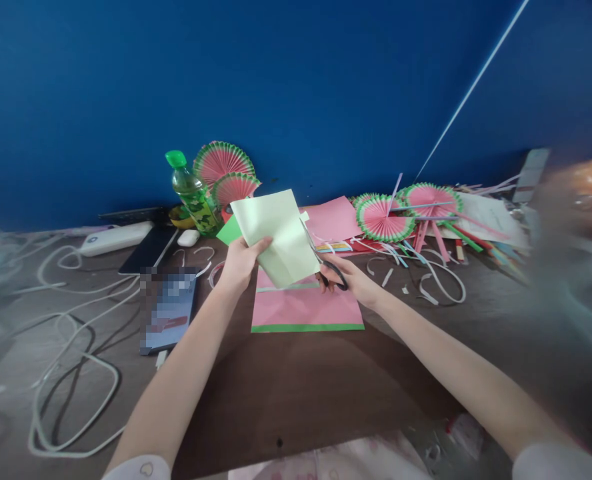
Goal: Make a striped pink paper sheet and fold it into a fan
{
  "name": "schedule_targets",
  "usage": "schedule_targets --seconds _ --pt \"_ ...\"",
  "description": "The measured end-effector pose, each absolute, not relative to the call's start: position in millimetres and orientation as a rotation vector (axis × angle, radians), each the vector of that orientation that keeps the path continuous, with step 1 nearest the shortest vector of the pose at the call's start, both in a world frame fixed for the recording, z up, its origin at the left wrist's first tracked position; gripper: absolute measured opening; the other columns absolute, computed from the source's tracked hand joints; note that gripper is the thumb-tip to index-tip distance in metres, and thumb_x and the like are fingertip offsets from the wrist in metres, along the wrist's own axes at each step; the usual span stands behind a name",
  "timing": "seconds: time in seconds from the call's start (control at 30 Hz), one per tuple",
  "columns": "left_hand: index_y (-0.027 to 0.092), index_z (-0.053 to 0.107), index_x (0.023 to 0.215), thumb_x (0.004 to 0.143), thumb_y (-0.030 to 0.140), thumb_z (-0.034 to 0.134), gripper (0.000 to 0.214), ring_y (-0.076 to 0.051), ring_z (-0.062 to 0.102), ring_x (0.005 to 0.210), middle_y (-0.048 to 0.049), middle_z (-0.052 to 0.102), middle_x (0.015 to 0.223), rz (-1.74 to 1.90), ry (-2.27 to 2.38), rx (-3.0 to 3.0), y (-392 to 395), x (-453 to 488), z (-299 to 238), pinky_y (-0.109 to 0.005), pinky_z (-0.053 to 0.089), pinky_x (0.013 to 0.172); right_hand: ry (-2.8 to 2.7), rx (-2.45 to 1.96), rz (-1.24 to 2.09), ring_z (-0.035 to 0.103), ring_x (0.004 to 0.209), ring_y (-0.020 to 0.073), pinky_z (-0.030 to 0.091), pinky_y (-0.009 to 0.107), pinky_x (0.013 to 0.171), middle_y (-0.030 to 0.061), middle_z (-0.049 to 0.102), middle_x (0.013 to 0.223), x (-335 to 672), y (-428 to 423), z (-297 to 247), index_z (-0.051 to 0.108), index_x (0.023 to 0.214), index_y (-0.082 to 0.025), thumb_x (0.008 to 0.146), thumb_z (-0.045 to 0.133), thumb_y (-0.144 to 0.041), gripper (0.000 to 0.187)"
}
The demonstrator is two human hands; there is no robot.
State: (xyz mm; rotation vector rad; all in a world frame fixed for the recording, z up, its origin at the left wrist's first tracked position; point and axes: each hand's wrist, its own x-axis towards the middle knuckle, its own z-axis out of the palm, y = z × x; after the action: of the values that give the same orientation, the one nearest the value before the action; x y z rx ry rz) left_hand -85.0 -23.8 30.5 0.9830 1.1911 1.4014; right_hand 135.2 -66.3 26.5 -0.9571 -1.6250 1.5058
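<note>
A pale green sheet of paper [279, 237] is pinched at its left side by my left hand [243, 261], thumb on top. Black-handled scissors [335, 275] are gripped in my right hand [349, 277], their blades along the sheet's right edge. A narrow cut piece sticks out near the upper part of that edge. Below the sheet, a pink paper [306, 310] with a green strip along its near edge lies on the table. Behind my left hand a brighter green paper [230, 231] partly shows, and another pink sheet [332, 220] lies beyond the scissors.
Pleated pink-and-green paper fans [385, 219] sit at the back right, others [223, 167] lean on the wall. A green-capped bottle [193, 193], a phone [171, 310], a white power bank [117, 238] and looped cables [111, 393] occupy the left. Paper strips [443, 280] litter the right.
</note>
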Motion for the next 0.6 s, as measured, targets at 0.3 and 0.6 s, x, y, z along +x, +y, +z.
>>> schedule_targets --seconds 0.3,0.6 --pt "0.01 0.066 0.084 0.052 0.032 0.075 0.04 -0.025 0.063 0.078 -0.0071 0.069 0.079 1.45 1.249 1.005 -23.2 -83.1 28.7 -0.033 0.051 0.067 -1.598 -0.962 1.502 0.047 0.049 0.0086 0.034 0.025 0.049 -0.0036 0.05 0.062 132.4 -68.3 27.0 0.052 0.086 -0.017 0.071 0.059 -0.051 0.038" --pt "0.01 0.066 0.085 0.052 0.031 0.074 0.04 -0.023 0.063 0.074 -0.007 0.068 0.08 1.451 1.239 1.008 -24.4 -81.4 28.3 -0.031 0.05 0.065 -1.606 -0.962 1.5 0.047 0.05 0.0086 0.034 0.024 0.048 -0.0032 0.048 0.065 132.9 -67.5 21.9 0.051 0.088 -0.018 0.072 0.059 -0.052 0.039"
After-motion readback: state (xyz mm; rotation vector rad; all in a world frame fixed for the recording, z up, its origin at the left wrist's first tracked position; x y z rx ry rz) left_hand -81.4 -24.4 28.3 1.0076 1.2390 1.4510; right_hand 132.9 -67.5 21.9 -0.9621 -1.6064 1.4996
